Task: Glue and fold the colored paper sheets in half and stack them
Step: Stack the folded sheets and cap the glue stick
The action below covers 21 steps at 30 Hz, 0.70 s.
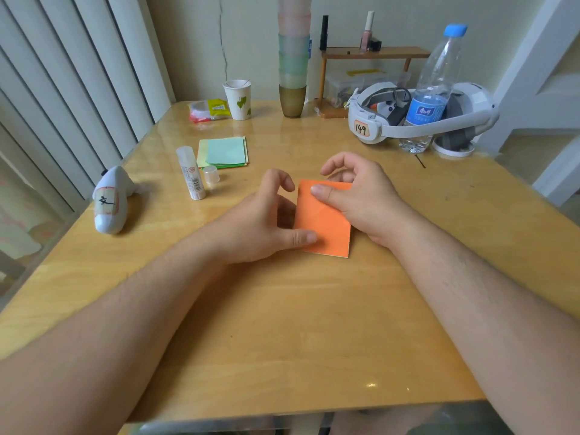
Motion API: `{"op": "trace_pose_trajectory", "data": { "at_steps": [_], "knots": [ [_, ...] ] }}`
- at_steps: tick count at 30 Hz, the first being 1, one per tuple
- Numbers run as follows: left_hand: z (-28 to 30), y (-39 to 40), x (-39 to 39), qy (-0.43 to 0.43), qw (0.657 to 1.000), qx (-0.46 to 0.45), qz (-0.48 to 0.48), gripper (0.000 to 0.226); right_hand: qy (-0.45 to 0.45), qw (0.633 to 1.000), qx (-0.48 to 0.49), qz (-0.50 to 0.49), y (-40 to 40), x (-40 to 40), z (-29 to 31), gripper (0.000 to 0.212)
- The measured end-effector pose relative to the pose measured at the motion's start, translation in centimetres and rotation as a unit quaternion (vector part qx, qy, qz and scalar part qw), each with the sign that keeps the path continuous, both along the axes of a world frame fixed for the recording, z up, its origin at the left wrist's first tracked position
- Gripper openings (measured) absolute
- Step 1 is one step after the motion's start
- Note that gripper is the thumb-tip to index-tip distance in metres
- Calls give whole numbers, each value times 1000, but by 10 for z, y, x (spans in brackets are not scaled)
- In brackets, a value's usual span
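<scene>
Pressing down on the orange paper point(324, 221), both hands are working it flat on the wooden table point(282, 324): left hand point(266, 221) thumb is pinning the near-left edge w/ fingers curled loose, right hand point(354, 196) thumb is pinching the far edge. Paper is lying thin and matte, already folded I think, long axis running away from the person. Its stack point(224, 151) of green sheets is sitting well apart, far-left of the orange paper, just past the uncapped glue stick point(190, 172), so the left hand is nearer.
</scene>
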<state>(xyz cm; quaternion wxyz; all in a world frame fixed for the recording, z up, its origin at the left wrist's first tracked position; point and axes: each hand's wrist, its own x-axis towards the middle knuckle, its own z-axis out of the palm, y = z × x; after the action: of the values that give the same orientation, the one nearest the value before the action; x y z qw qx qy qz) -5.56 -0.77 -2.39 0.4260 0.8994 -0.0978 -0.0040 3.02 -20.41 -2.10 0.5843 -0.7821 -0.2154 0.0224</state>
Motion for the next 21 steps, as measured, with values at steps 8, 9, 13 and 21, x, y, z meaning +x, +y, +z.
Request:
{"op": "trace_pose_trajectory", "data": {
  "at_steps": [8,9,13,21],
  "knots": [
    [6,1,6,-2,980,-154,123,55,151,968,200,-26,14,-1,3,22],
    [6,1,7,-2,973,-181,141,55,172,963,205,-5,14,-3,4,19],
    [9,5,10,0,955,-235,181,40,137,985,98,27,12,-7,-2,7],
    [5,6,14,10,966,-191,171,25,53,996,46,-51,21,-12,-5,8]
  ]
}}
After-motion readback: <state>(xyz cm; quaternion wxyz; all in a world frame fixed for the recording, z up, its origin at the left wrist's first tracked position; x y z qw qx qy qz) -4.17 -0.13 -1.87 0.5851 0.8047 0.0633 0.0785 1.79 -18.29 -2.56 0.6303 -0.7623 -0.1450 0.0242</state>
